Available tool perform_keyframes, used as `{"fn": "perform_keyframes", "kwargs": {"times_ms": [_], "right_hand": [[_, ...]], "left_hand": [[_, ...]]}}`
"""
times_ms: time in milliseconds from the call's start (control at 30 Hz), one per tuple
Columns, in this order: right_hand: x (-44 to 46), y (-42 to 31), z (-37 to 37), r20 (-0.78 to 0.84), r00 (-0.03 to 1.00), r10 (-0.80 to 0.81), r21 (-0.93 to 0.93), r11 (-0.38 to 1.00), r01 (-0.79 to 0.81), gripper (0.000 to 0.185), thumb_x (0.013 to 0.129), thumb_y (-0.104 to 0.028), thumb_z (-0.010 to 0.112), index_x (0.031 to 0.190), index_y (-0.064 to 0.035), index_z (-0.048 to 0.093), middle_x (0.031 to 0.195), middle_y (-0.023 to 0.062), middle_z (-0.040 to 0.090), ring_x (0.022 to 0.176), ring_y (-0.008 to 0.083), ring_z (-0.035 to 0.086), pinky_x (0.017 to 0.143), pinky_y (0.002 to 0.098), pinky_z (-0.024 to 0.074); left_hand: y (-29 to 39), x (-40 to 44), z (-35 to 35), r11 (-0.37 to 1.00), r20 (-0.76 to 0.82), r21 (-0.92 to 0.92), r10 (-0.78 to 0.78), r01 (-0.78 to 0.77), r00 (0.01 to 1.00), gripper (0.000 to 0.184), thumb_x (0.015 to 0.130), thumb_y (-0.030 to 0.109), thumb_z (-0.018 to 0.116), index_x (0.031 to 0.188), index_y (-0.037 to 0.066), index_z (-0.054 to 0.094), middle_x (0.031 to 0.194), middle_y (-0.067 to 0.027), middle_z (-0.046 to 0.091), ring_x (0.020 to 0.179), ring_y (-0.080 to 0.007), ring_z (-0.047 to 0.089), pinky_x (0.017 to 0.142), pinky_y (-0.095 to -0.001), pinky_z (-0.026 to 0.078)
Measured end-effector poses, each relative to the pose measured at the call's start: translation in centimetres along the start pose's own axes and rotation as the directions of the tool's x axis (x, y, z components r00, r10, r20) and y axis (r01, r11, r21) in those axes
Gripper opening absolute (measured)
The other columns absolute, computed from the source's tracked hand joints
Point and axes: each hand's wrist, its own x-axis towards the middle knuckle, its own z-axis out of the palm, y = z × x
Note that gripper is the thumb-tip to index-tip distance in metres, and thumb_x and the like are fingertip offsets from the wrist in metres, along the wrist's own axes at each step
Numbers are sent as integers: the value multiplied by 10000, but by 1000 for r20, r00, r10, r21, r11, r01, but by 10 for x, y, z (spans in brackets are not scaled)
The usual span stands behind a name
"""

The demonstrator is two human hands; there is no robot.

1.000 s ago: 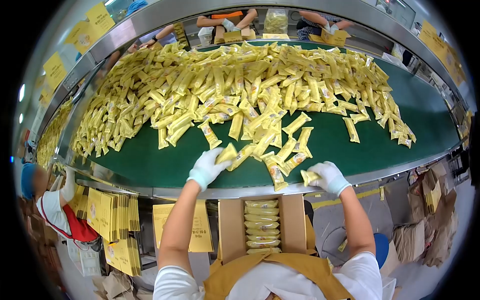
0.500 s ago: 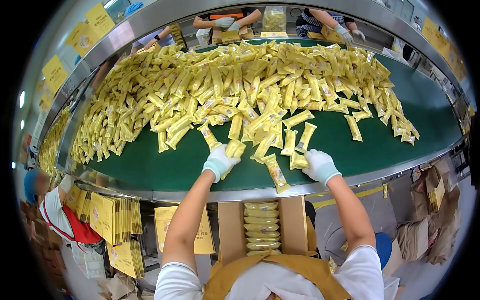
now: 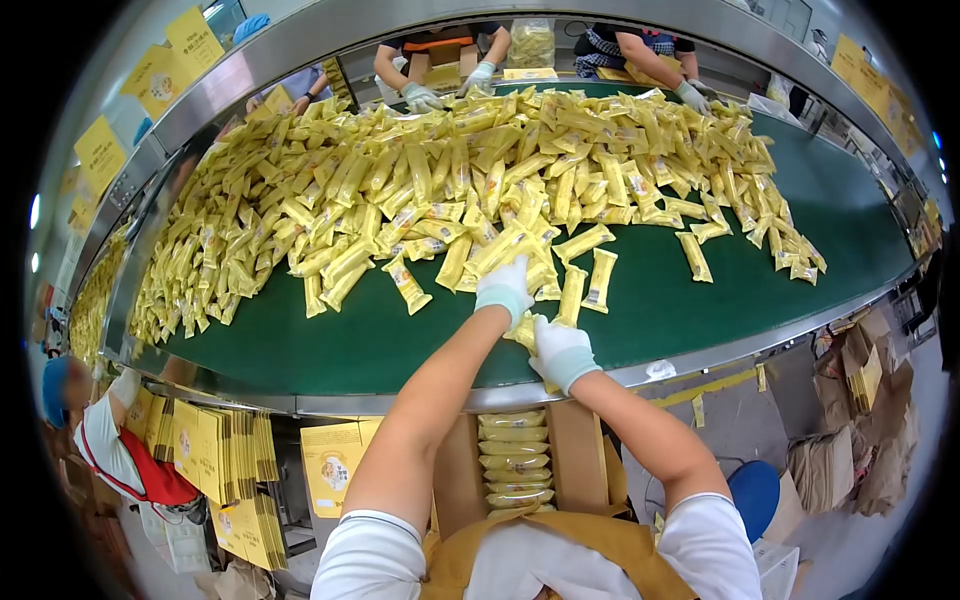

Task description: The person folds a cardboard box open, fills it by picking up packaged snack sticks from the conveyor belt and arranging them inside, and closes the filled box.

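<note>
Yellow wrapped snack packets (image 3: 400, 170) lie in a big heap on the green conveyor belt (image 3: 330, 350). My left hand (image 3: 507, 287), in a white glove, reaches to the heap's front edge with its fingers closed round a packet (image 3: 500, 250); the fingertips are partly hidden. Close beside it, lower on the belt, my gloved right hand (image 3: 562, 350) grips a packet (image 3: 521, 332), and another packet (image 3: 571, 295) stands against its fingers. Below the belt's edge, against my body, an open cardboard box (image 3: 580, 455) holds a row of packets (image 3: 515, 462).
The belt's metal edge (image 3: 400, 403) runs between my arms and the box. Folded yellow cartons (image 3: 215, 450) stand at left near a co-worker in a red apron (image 3: 155, 470). Other people's gloved hands (image 3: 420, 97) work across the belt. A blue stool (image 3: 754, 497) is at right.
My left hand has moved right and forward to the heap's front packets. My right hand has come left and closer to it. The co-worker's hands opposite have reached down to the heap.
</note>
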Motion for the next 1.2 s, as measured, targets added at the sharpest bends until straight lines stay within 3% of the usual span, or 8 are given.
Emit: {"fn": "perform_keyframes", "kwargs": {"times_ms": [167,400,500,567,767,1000,1133,1200], "right_hand": [[-10,39,-7,-111,975,-194,-99,978,184,203,831,-62,609,1024,-113,571,870,109,711,810,335,720,668,455,552],[-47,89,8,-335,871,-358,-297,918,263,455,832,-277,700,1218,-75,567,1089,120,618,1087,296,597,932,401,456],[-74,77,1,-350,878,-327,-190,943,275,987,723,-500,796,1456,17,385,1319,197,483,1235,350,467,1075,446,350],[-71,88,2,-292,921,-258,-146,964,224,999,712,-505,802,1451,25,388,1331,191,476,1209,347,482,1053,448,366],[-45,71,-40,126,990,-57,-190,978,80,894,578,-608,832,1203,-7,615,1135,192,631,1102,375,534,986,412,430],[29,70,-63,24,979,204,709,687,-161,976,656,-732,734,1196,76,641,1258,303,631,1157,372,640,1009,411,481],[72,67,-27,143,880,452,458,758,-464,1110,647,-743,719,1366,84,541,1354,310,565,1278,394,555,1072,382,436],[66,64,-19,111,929,354,507,783,-359,1159,617,-776,709,1381,76,525,1374,302,549,1307,399,523,1088,383,419]], "left_hand": [[-43,-26,4,988,-123,117,114,-100,986,507,824,206,710,1297,162,534,1076,-124,710,988,-329,692,827,-449,552],[-122,-83,44,804,-267,495,501,-328,823,624,795,291,763,1358,173,521,1199,-124,643,1222,-324,580,1079,-468,406],[-113,-95,42,862,-189,381,425,-333,885,923,742,518,794,1491,140,412,1316,-193,558,1318,-369,483,1136,-503,331],[-102,-95,8,956,69,135,252,-259,965,1104,693,630,788,1536,77,339,1391,-221,499,1319,-390,460,1144,-490,318],[-120,-86,21,892,43,335,307,-303,951,1206,674,686,778,1532,-7,292,1389,-207,502,1334,-341,456,1148,-465,302],[-111,-89,-2,953,168,57,285,-298,944,1231,590,584,870,1509,-19,316,1317,-219,498,1281,-374,480,1129,-435,347],[-96,-49,-14,880,-4,-230,425,-415,905,1171,593,575,880,1435,-68,380,1365,-254,448,1312,-404,441,1135,-396,367],[-82,-26,-17,866,-11,-169,476,-471,879,1148,592,564,882,1419,-70,401,1402,-258,437,1335,-401,426,1137,-404,368]]}}
